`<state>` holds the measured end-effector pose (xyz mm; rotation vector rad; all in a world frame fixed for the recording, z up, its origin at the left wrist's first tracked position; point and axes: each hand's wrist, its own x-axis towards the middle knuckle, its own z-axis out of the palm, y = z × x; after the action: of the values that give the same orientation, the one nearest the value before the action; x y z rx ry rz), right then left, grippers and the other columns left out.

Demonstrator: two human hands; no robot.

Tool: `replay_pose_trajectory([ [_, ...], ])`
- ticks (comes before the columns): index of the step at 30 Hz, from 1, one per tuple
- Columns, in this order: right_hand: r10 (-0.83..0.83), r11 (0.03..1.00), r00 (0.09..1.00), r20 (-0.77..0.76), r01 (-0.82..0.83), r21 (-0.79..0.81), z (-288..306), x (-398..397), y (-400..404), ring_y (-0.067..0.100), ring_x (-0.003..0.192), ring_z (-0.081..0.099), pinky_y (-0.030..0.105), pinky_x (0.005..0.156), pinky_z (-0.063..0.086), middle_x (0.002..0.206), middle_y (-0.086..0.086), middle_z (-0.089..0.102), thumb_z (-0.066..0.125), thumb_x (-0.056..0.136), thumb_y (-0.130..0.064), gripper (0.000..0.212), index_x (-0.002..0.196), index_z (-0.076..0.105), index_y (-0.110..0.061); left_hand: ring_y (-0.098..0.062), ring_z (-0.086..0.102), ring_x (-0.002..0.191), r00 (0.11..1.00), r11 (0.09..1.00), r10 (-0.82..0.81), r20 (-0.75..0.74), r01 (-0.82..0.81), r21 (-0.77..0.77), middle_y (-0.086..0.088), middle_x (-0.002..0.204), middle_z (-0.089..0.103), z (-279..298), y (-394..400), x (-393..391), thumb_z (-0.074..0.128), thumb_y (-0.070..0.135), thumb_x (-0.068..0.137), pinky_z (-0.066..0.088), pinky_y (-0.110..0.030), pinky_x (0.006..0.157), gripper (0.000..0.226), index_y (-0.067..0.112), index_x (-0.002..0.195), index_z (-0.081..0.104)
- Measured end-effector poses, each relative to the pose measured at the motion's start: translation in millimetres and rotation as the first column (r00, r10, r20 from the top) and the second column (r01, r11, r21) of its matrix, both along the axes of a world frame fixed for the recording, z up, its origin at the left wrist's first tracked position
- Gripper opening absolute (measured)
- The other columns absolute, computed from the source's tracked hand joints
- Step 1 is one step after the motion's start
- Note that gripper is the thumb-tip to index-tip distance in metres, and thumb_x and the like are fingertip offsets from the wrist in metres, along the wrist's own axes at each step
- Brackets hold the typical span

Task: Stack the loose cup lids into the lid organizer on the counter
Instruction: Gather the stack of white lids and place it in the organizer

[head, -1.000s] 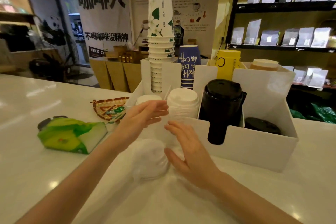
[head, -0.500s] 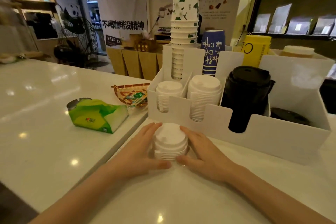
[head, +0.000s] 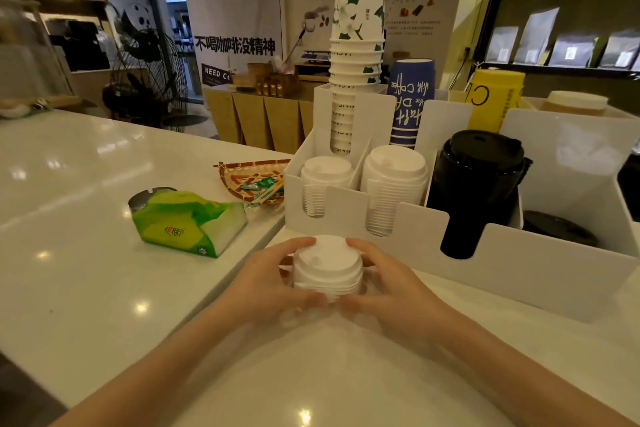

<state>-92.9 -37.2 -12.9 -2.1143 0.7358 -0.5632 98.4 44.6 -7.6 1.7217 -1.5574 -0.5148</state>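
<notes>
A short stack of white cup lids stands on the white counter just in front of the white lid organizer. My left hand cups its left side and my right hand cups its right side, fingers curled round the stack. Inside the organizer stand a small stack of white lids, a taller stack of wider white lids, a tall stack of black lids and a low pile of black lids at the right.
Behind the lid slots rise a tall column of leaf-print paper cups, blue cups and yellow cups. A green tissue pack and a woven tray of sweets lie to the left on the counter.
The lids were gathered from a loose blurred heap into an upright stack between both hands. My hands now close tighter round it, and the view has moved nearer.
</notes>
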Motion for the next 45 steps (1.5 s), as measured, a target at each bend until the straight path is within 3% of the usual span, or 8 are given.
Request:
replay_pose_trajectory([
  [5,-0.014,0.996,1.000,0.010,0.015,-0.089,40.5,6.8,-5.6,-0.003,0.113,0.046,0.009,0.082,0.035,0.123,-0.021,0.051,0.069,0.062,-0.055,0.078,0.130,0.033,-0.042,-0.005,0.058,0.095,0.996,0.997,-0.040,-0.083,0.034,-0.076,0.012,0.112,0.059,36.4,-9.3,12.4,0.083,0.038,0.049,0.052,-0.019,0.075,0.067,0.049,0.106,0.050],
  [10,-0.028,0.997,0.999,0.046,0.031,-0.076,95.2,19.5,-24.3,0.011,0.110,0.048,0.028,0.090,0.039,0.128,-0.002,0.053,0.042,0.084,-0.055,0.049,0.130,0.039,-0.036,-0.006,0.058,0.095,0.984,0.982,-0.051,-0.173,0.017,-0.189,0.015,0.114,0.053,82.2,-23.8,22.2,0.079,0.036,0.046,0.052,-0.013,0.066,0.065,0.039,0.106,0.055],
  [15,-0.123,0.919,0.992,0.030,0.125,-0.374,134.4,41.0,-51.5,0.006,0.083,0.055,0.014,0.060,0.042,0.109,-0.001,0.061,0.032,0.093,-0.042,0.037,0.124,0.046,-0.028,-0.014,0.060,0.099,0.979,0.947,-0.029,-0.203,-0.039,-0.320,0.004,0.118,0.053,108.1,-46.9,27.2,0.077,0.037,0.046,0.054,-0.019,0.072,0.065,0.032,0.107,0.055],
  [20,-0.175,0.878,0.982,0.065,0.186,-0.440,145.1,59.2,-83.5,0.017,0.100,0.053,0.031,0.077,0.041,0.117,0.005,0.062,0.036,0.093,-0.037,0.036,0.124,0.050,-0.026,-0.018,0.058,0.103,0.983,0.911,0.042,-0.181,-0.112,-0.396,-0.001,0.121,0.050,107.6,-81.3,36.2,0.080,0.026,0.057,0.054,-0.021,0.077,0.058,0.028,0.108,0.055],
  [25,-0.212,0.831,0.976,-0.049,0.154,-0.534,140.2,69.6,-106.8,0.023,0.107,0.051,0.046,0.092,0.044,0.116,0.007,0.063,0.039,0.092,-0.029,0.032,0.115,0.058,-0.020,-0.011,0.054,0.103,0.994,0.899,0.101,-0.047,-0.111,-0.424,0.005,0.114,0.052,89.5,-102.8,40.0,0.075,0.035,0.060,0.047,-0.014,0.080,0.051,0.028,0.106,0.055],
  [33,-0.273,0.807,0.936,-0.222,0.097,-0.583,130.7,72.5,-116.3,0.026,0.111,0.047,0.043,0.096,0.037,0.117,0.010,0.059,0.040,0.092,-0.028,0.031,0.117,0.056,-0.021,-0.004,0.036,0.108,0.957,0.892,0.243,0.158,-0.156,-0.424,0.001,0.121,0.059,67.4,-112.4,43.5,0.069,0.050,0.060,0.028,-0.032,0.093,0.057,0.027,0.112,0.057],
  [40,-0.309,0.767,0.911,-0.274,0.069,-0.638,126.4,73.8,-113.6,0.027,0.106,0.049,0.044,0.095,0.038,0.111,0.012,0.062,0.038,0.091,-0.028,0.032,0.110,0.061,-0.016,-0.002,0.030,0.109,0.949,0.905,0.263,0.173,-0.181,-0.384,0.000,0.125,0.057,61.0,-117.1,45.1,0.069,0.052,0.058,0.024,-0.031,0.091,0.062,0.030,0.114,0.057],
  [45,-0.317,0.764,0.890,-0.327,0.036,-0.645,126.1,73.9,-111.9,0.028,0.107,0.049,0.044,0.095,0.039,0.113,0.012,0.062,0.037,0.092,-0.027,0.032,0.110,0.060,-0.014,-0.016,0.037,0.122,0.937,0.917,0.253,0.240,-0.153,-0.369,-0.001,0.129,0.055,59.3,-115.6,42.4,0.070,0.049,0.061,0.028,-0.040,0.102,0.064,0.026,0.119,0.053],
])
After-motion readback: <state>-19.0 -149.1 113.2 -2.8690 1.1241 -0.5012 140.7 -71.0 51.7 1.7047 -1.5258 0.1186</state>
